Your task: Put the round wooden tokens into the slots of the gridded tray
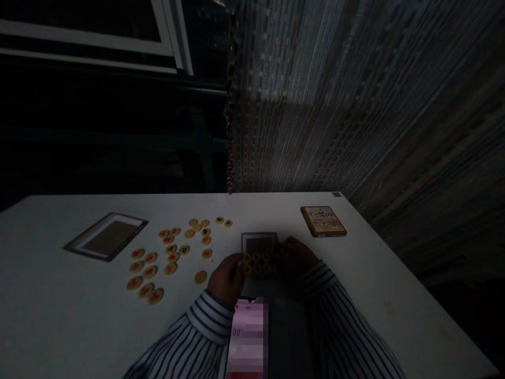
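- Here, both hands are meeting over a small tray (pixel 259 243) lying near the front middle of the white table (pixel 59 316), with both forearms in striped sleeves (pixel 205 321) reaching forward from the bottom edge.
- The left hand (pixel 226 278) is lying knuckles up with its fingers curling in against a cluster of round discs (pixel 258 259) at the tray's near end; the light is too dim to tell whether it is pinching one.
- The right hand (pixel 296 255) is arching over the tray's right side, touching the same cluster; it is sitting in shadow, so I cannot tell whether its fingers are together or apart.
- Loose discs (pixel 169 255), many with red marks, are lying scattered to the left of the left hand, well apart from the tray.
- A flat framed tray (pixel 106 237) is sitting farther left, beyond those discs.
- A printed box (pixel 323 221) is lying beyond the right hand, near the far right corner.
- A striped curtain (pixel 355 95) is hanging behind the table.
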`<state>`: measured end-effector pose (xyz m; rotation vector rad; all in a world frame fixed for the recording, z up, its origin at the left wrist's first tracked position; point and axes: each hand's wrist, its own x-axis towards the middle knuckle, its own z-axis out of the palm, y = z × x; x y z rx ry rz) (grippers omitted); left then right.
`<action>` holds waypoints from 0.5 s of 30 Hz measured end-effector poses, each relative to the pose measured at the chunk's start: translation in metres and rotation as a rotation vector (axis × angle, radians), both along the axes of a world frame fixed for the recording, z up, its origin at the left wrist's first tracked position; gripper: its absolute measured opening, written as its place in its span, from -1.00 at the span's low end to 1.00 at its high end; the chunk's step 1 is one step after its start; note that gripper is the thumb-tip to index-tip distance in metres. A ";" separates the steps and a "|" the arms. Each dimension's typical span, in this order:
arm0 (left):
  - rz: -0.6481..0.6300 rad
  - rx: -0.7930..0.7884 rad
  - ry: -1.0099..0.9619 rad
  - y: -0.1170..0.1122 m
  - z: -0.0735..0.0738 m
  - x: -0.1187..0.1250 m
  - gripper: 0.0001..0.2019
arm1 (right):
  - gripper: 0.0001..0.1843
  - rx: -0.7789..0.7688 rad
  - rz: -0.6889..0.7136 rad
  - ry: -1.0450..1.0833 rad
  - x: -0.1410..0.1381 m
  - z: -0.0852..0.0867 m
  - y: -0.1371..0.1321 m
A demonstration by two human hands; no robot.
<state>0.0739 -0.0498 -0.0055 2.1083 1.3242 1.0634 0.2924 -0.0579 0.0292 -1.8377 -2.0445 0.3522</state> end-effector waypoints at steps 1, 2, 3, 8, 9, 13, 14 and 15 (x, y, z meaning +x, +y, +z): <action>-0.006 0.001 0.008 0.000 0.000 0.000 -0.72 | -0.71 -0.015 -0.004 -0.009 -0.001 0.001 0.000; -0.011 0.004 0.013 0.000 0.001 -0.001 -0.72 | -0.71 -0.032 -0.006 -0.019 -0.001 0.001 0.000; -0.019 0.008 0.018 0.001 0.001 -0.001 -0.72 | -0.71 -0.050 -0.012 -0.027 -0.001 0.002 0.001; -0.040 0.012 0.036 0.000 0.004 -0.002 -0.72 | -0.70 -0.094 -0.023 -0.040 -0.002 0.001 0.002; -0.029 0.010 0.035 0.000 0.004 -0.002 -0.72 | -0.70 -0.097 -0.020 -0.044 -0.002 0.001 0.002; -0.032 0.006 0.051 0.000 0.003 -0.002 -0.72 | -0.71 -0.113 -0.010 -0.064 -0.002 0.003 0.002; -0.039 0.010 0.053 0.001 0.003 -0.002 -0.72 | -0.71 -0.117 -0.011 -0.071 -0.003 0.004 0.002; -0.043 0.014 0.054 0.001 0.002 -0.002 -0.72 | -0.71 -0.124 -0.010 -0.080 -0.003 0.004 0.002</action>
